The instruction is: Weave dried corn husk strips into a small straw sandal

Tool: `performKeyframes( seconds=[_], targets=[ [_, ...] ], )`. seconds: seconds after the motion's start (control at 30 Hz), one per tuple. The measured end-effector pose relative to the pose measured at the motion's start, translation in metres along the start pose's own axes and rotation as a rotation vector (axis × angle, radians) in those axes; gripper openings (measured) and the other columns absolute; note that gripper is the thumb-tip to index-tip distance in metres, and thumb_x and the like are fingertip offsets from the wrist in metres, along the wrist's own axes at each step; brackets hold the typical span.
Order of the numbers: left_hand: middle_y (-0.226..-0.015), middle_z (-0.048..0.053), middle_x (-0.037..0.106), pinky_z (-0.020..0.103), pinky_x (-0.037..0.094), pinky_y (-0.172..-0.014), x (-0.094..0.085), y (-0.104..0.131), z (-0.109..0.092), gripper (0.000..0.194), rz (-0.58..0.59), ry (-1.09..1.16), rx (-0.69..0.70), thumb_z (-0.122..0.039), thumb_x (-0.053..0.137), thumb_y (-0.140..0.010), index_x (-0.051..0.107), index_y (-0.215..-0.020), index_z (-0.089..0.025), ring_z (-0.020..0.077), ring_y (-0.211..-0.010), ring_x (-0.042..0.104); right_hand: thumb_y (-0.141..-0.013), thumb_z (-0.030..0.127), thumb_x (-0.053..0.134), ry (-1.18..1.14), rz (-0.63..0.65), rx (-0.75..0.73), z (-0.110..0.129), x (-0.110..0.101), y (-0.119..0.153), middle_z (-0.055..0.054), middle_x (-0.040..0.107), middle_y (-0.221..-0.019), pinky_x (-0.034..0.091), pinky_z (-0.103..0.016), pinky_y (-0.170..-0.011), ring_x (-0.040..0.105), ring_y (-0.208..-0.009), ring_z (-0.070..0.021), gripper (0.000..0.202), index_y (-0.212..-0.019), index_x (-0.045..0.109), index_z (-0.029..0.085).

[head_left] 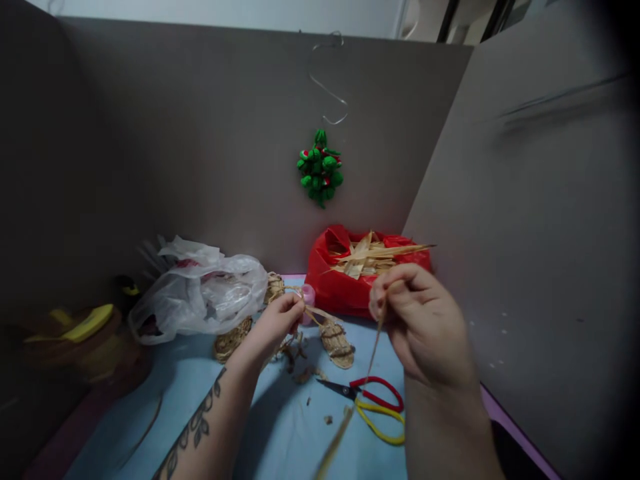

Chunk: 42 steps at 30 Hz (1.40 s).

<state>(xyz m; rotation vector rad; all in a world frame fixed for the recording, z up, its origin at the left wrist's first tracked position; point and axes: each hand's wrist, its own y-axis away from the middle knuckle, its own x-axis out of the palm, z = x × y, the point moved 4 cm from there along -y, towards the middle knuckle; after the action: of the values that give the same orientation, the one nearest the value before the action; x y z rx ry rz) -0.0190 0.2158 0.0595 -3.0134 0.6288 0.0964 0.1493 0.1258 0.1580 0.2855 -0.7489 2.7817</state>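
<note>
My left hand (283, 317) is closed in a pinch on thin straw strands that lead to a small woven straw sandal (337, 345). This sandal hangs or lies just right of my fingertips; I cannot tell whether it touches the table. My right hand (417, 317) is raised on the right, its fingers pinched on a straw strip (375, 345). The strip dangles below the fingers, past a pair of scissors (357, 393) with one red and one yellow handle. More woven straw pieces (233, 341) lie behind my left forearm, partly hidden.
A red bag (327, 287) of dried husk strips (367, 257) stands at the back. Left of it are a pink spool (307, 295) and a white plastic bag (200, 300). Straw scraps (303, 377) dot the blue tabletop (280, 433). A green ornament (321, 170) hangs on the grey partition (225, 133).
</note>
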Motion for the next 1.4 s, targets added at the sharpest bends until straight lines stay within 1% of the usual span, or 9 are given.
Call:
performKeyframes(
  seconds=[0.13, 0.23, 0.4, 0.63, 0.73, 0.87, 1.07, 1.27, 1.4],
  targets=[
    [-0.054, -0.006, 0.043, 0.019, 0.026, -0.044, 0.001, 0.005, -0.011, 0.03, 0.052, 0.055, 0.02, -0.043, 0.056, -0.077, 0.046, -0.066, -0.017, 0.0057, -0.045, 0.034, -0.076, 0.028, 0.063, 0.261, 0.349, 0.145, -0.025, 0.026, 0.002, -0.003, 0.061, -0.079, 0.047, -0.027, -0.065, 0.058, -0.073, -0.0147, 0.011, -0.071, 0.063, 0.018],
    [-0.054, -0.006, 0.042, 0.019, 0.025, -0.044, 0.002, 0.009, -0.018, 0.032, 0.105, 0.108, 0.037, -0.044, 0.057, -0.078, 0.048, -0.065, -0.016, 0.0052, -0.045, 0.035, -0.071, 0.021, 0.064, 0.437, 0.384, 0.111, -0.042, 0.033, -0.004, -0.007, 0.06, -0.1, 0.043, -0.032, -0.086, 0.055, -0.1, -0.0199, 0.009, -0.063, 0.065, 0.018],
    [-0.054, -0.005, 0.042, 0.019, 0.024, -0.044, 0.003, 0.015, -0.027, 0.033, 0.107, 0.105, 0.054, -0.045, 0.057, -0.077, 0.049, -0.066, -0.016, 0.0053, -0.045, 0.034, -0.073, 0.023, 0.06, 0.34, 0.457, 0.262, -0.064, 0.038, -0.007, -0.002, 0.063, -0.074, 0.048, -0.029, -0.068, 0.06, -0.072, -0.0157, 0.008, -0.069, 0.063, 0.017],
    [-0.059, -0.003, 0.047, 0.019, 0.027, -0.046, 0.005, 0.017, -0.034, 0.033, 0.141, 0.131, 0.027, -0.046, 0.059, -0.074, 0.047, -0.065, -0.016, 0.0056, -0.047, 0.037, -0.074, 0.032, 0.061, 0.234, 0.455, 0.305, -0.063, 0.033, -0.007, -0.002, 0.064, -0.076, 0.048, -0.028, -0.065, 0.06, -0.07, -0.0146, 0.016, -0.069, 0.057, 0.017],
    [-0.058, -0.003, 0.046, 0.02, 0.028, -0.047, -0.003, 0.015, -0.033, 0.03, 0.073, -0.05, 0.079, -0.043, 0.054, -0.079, 0.048, -0.064, -0.016, 0.0071, -0.049, 0.037, -0.076, 0.036, 0.062, 0.211, 0.363, 0.265, -0.057, 0.025, -0.009, -0.005, 0.065, -0.089, 0.048, -0.026, -0.065, 0.06, -0.074, -0.0142, 0.02, -0.07, 0.055, 0.017],
    [-0.058, -0.003, 0.047, 0.021, 0.03, -0.048, -0.016, 0.012, -0.03, 0.028, -0.027, -0.277, 0.124, -0.038, 0.05, -0.082, 0.048, -0.063, -0.017, 0.0091, -0.052, 0.04, -0.083, 0.039, 0.056, 0.069, 0.296, 0.209, -0.052, 0.022, -0.008, -0.001, 0.063, -0.069, 0.047, -0.026, -0.064, 0.059, -0.065, -0.0129, 0.02, -0.08, 0.051, 0.02],
    [-0.058, -0.002, 0.049, 0.022, 0.031, -0.049, -0.02, 0.012, -0.027, 0.025, -0.062, -0.405, 0.156, -0.035, 0.047, -0.082, 0.05, -0.065, -0.017, 0.0112, -0.054, 0.045, -0.082, 0.031, 0.053, 0.231, 0.29, 0.177, -0.073, 0.036, -0.005, 0.0, 0.059, -0.073, 0.047, -0.025, -0.061, 0.057, -0.066, -0.0131, 0.012, -0.084, 0.057, 0.019],
    [-0.059, -0.001, 0.051, 0.022, 0.032, -0.05, -0.023, 0.012, -0.031, 0.026, -0.094, -0.401, 0.132, -0.036, 0.048, -0.082, 0.052, -0.065, -0.017, 0.0116, -0.055, 0.046, -0.076, 0.017, 0.05, 0.454, 0.281, 0.136, -0.08, 0.043, -0.007, -0.006, 0.06, -0.094, 0.045, -0.031, -0.085, 0.057, -0.092, -0.0174, 0.026, -0.093, 0.07, 0.018],
    [-0.059, -0.003, 0.049, 0.021, 0.032, -0.051, -0.026, 0.01, -0.029, 0.027, -0.056, -0.286, 0.127, -0.039, 0.05, -0.082, 0.052, -0.067, -0.016, 0.0102, -0.055, 0.043, -0.072, 0.018, 0.057, 0.41, 0.274, 0.187, -0.077, 0.045, -0.005, -0.004, 0.061, -0.086, 0.047, -0.028, -0.073, 0.058, -0.079, -0.0156, 0.029, -0.098, 0.07, 0.018]
  ],
)
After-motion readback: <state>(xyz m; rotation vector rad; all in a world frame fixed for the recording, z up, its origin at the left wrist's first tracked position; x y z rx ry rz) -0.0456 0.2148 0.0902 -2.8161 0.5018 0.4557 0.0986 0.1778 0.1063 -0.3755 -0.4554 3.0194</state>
